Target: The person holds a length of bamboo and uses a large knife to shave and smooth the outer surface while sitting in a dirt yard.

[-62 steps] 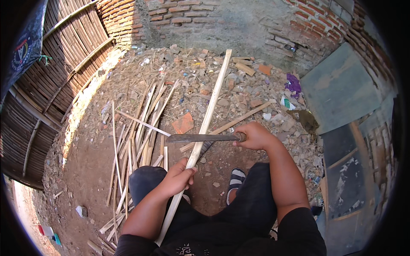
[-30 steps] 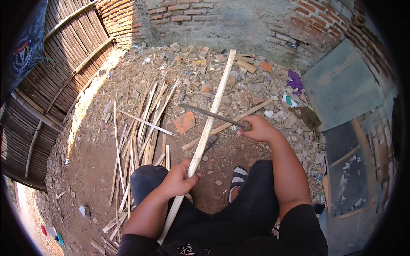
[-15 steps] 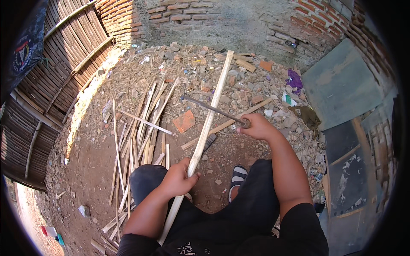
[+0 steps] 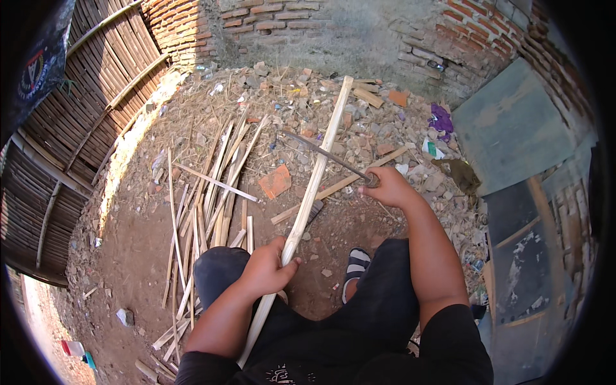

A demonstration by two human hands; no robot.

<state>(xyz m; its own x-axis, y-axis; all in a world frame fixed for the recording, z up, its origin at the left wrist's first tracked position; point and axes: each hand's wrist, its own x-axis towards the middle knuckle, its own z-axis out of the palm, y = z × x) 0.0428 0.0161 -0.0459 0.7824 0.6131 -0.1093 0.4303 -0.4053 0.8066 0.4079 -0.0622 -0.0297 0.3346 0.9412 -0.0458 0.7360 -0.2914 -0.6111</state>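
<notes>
Crossing higher in frame than before, the knife is being gripped by right hand, wooden strip by left hand.

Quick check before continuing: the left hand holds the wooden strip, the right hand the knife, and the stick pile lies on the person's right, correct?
Not quite: the stick pile lies on the person's left, as the head view shows. The left hand holds the wooden strip, and the right hand the knife.

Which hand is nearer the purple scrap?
Right. The right hand, holding the long knife, is below and left of the purple scrap here; the left hand, gripping a wooden strip, is farther down and left.
</notes>
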